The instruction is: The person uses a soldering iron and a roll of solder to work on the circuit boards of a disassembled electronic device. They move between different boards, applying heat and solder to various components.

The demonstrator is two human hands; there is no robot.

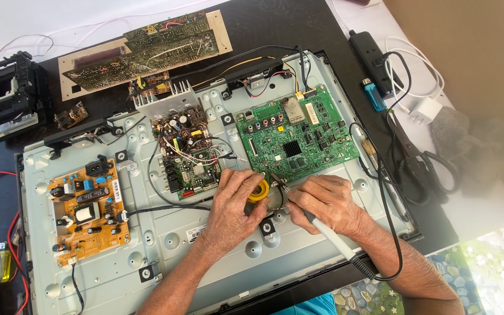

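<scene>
a dark table [275, 23] is carrying an opened flat-screen chassis [164, 256], its grey metal back pan facing up under daylight. the left hand [235, 201] is resting on the pan, its fingers clenched around a small yellow spool of solder [259, 190] just below the green main board [296, 137]. the right hand [321, 201] is grasping a white soldering iron [328, 230] like a pen, its tip lying close to the board's lower edge, beside the spool. for clean work, judging by this layout, both wrists are best kept braced on the pan, the cord [389, 233] trailing clear, and the tip kept off neighbouring parts. an orange power board [86, 210] is sitting well apart at the left.
</scene>
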